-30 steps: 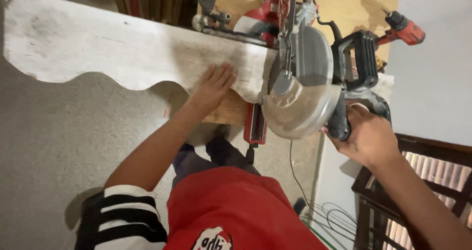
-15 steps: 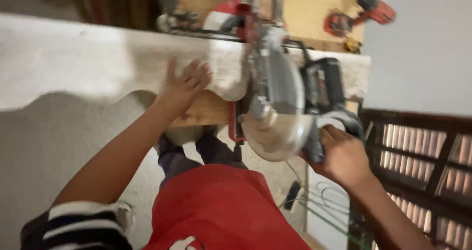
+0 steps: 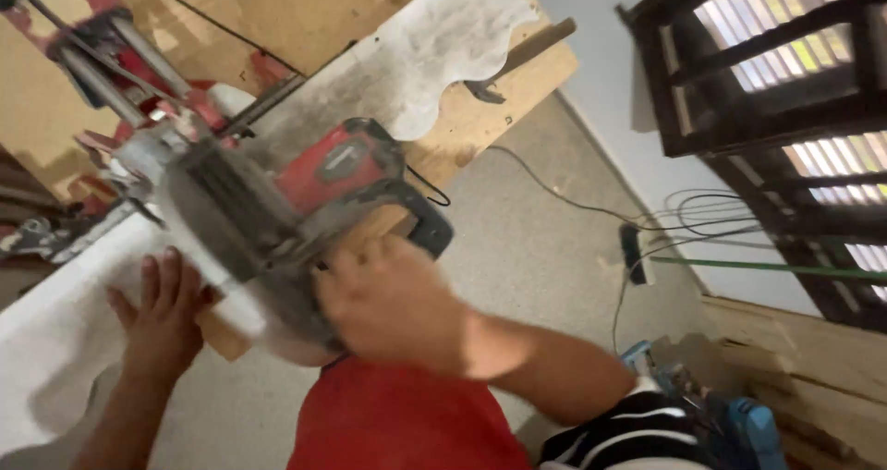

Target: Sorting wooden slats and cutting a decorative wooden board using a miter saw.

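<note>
On the bench (image 3: 517, 82), a mitre saw (image 3: 277, 211) sits over a long white board (image 3: 55, 341). Saw: red motor housing, black handle, grey blade guard, with metal slide rails rising at upper left. Motion blur hides the blade edge. Board: flat, pale, with a scalloped front edge; it runs under the saw from lower left to upper right, where its wavy end (image 3: 453, 36) lies on the bench top.

Left hand (image 3: 162, 317): open, fingers spread, pressed flat on the board just left of the blade guard.

Right hand (image 3: 393, 308): closed at the saw handle. Blur prevents confirming the exact grip.

A dark tool (image 3: 517, 59) lies on the bench, touching the far end of the board. Grey cables (image 3: 647, 220) and a power strip (image 3: 631, 253) lie on the floor near the wall. A dark wooden lattice (image 3: 785, 91) stands at right. No containers with visible contents can be made out.
</note>
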